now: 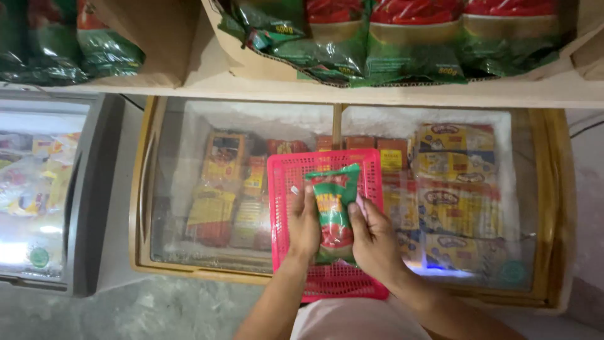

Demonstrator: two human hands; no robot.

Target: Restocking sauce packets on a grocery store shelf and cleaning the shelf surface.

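Together, the left hand (304, 221) and right hand (374, 236) grip one green-and-red packet (333, 211), fingers wrapped round its two long edges, holding it upright between them. Directly beneath the hands sits one pink plastic basket (327, 282), resting on the sliding glass lid of a chest freezer (141, 189) packed with yellow and red boxes. Above the hands, a shelf (390, 94) carries cardboard trays of similar green packets. Left of the hands stands a second, grey freezer (88, 201).
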